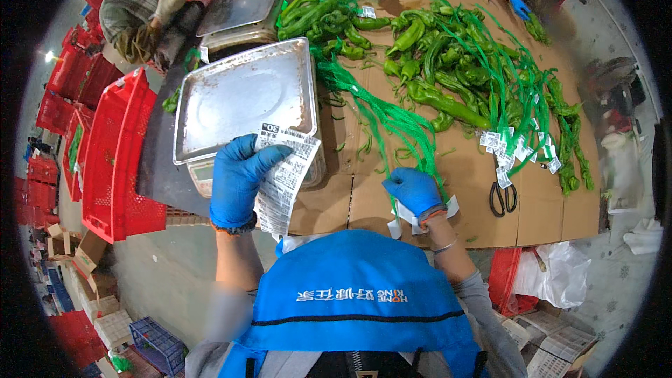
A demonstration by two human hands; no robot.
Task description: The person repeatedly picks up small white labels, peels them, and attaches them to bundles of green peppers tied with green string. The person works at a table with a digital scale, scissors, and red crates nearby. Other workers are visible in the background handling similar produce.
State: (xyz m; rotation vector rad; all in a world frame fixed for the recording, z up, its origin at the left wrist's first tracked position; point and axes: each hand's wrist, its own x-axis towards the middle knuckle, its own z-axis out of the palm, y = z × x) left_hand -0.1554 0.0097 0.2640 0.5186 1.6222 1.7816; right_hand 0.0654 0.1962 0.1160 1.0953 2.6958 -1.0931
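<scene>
My left hand (241, 181), in a blue glove, pinches a strip of printed paper labels (286, 178) over the front edge of a scale with a metal tray (247, 100). Green mesh net bags (404, 128) run from beside the scale to my right hand (415, 191). That hand, also gloved in blue, is closed on their near ends, and white tags stick out below it. Beyond lies a pile of green peppers (451, 68), with more tagged green netting (512, 100) across its right side. Black-handled scissors (503, 198) lie near the cardboard's front edge.
A second scale (244, 5) stands behind the first. Red plastic crates (118, 163) are at the left. Across the cardboard-covered table (541, 220), one person at the upper left holds peppers; another at the upper right reaches to peppers with a blue-gloved hand (520, 7).
</scene>
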